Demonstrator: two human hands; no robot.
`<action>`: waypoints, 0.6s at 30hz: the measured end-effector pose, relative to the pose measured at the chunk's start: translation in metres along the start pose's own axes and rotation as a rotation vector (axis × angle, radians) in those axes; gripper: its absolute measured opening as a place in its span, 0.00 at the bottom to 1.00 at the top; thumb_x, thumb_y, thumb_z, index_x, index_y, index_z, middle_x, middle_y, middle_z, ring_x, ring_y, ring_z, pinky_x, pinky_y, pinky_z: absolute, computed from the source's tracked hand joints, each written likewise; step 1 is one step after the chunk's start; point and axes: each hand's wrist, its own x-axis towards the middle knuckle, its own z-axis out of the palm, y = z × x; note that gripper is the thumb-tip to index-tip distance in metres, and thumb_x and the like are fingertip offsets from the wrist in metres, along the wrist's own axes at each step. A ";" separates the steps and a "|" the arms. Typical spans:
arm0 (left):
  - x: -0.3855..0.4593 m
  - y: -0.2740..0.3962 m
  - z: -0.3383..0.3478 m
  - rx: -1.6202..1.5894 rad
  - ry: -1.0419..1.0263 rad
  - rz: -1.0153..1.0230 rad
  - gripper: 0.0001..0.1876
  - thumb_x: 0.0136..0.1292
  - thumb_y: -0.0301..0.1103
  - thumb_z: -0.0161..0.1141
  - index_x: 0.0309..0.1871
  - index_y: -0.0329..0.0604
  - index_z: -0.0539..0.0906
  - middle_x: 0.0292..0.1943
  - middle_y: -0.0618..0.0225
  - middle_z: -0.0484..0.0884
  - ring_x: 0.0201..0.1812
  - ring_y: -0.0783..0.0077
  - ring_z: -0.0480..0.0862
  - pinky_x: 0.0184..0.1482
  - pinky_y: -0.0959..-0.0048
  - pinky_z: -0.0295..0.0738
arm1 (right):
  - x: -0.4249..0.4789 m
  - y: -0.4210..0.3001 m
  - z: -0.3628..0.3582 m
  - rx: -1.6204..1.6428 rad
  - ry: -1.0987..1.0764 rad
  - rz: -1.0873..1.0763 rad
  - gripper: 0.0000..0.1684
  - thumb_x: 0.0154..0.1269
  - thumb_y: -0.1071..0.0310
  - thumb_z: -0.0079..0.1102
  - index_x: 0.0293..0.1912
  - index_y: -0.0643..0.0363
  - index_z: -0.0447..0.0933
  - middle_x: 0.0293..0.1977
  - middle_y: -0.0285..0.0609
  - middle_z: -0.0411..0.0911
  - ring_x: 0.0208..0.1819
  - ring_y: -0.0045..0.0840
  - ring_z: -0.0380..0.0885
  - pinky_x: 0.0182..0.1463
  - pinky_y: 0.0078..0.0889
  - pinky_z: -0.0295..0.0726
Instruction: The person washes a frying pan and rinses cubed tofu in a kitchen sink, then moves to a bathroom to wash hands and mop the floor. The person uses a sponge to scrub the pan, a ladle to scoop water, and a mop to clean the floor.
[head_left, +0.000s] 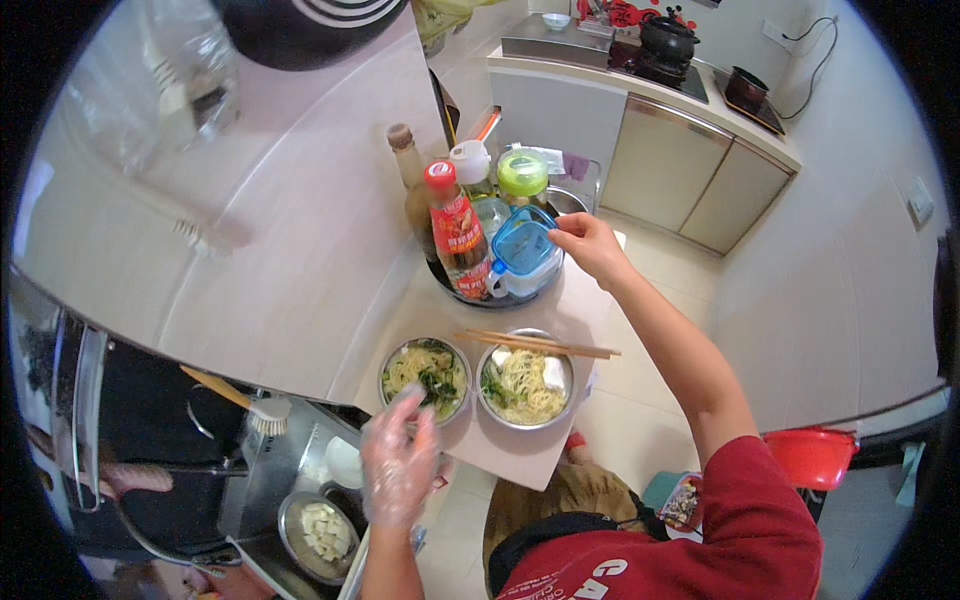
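My right hand (585, 244) pinches the edge of a blue plastic lid (526, 244), which stands tilted over a clear container on a dark round tray (491, 304). Over the left metal bowl (384, 401) of noodles and greens hovers my left hand (405, 457), in a thin clear plastic glove, its fingers apart and slightly blurred; nothing shows in it. Beside that bowl stands a second metal bowl (525, 426) with noodles, greens and white pieces. Wooden chopsticks (540, 345) lie across its rim.
A red-capped sauce bottle (459, 225), a brown-capped bottle (409, 169) and a green-lidded jar (523, 172) crowd the tray. Lower left, a metal bowl of white cubes (319, 536) sits by the sink, near a scrub brush (266, 412). A stove counter (555, 67) stands behind.
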 end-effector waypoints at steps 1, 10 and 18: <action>0.015 0.017 0.014 0.022 0.041 0.090 0.12 0.55 0.31 0.61 0.42 0.38 0.79 0.34 0.56 0.79 0.35 0.58 0.79 0.39 0.65 0.73 | -0.001 -0.005 -0.003 0.054 -0.037 -0.003 0.18 0.59 0.65 0.61 0.46 0.64 0.74 0.37 0.38 0.78 0.38 0.18 0.74 0.42 0.21 0.73; 0.128 0.088 0.164 0.320 0.196 0.249 0.15 0.49 0.37 0.66 0.36 0.39 0.75 0.31 0.54 0.77 0.33 0.53 0.79 0.35 0.59 0.74 | 0.019 -0.009 -0.040 0.175 -0.488 -0.335 0.13 0.62 0.69 0.54 0.46 0.62 0.74 0.41 0.39 0.77 0.43 0.19 0.75 0.47 0.25 0.74; 0.118 0.092 0.182 0.394 0.271 0.147 0.14 0.49 0.33 0.66 0.36 0.38 0.76 0.33 0.57 0.79 0.34 0.55 0.79 0.38 0.62 0.74 | 0.077 0.008 -0.033 -0.563 -0.421 -0.827 0.13 0.55 0.67 0.60 0.42 0.57 0.75 0.31 0.47 0.75 0.36 0.37 0.76 0.37 0.36 0.77</action>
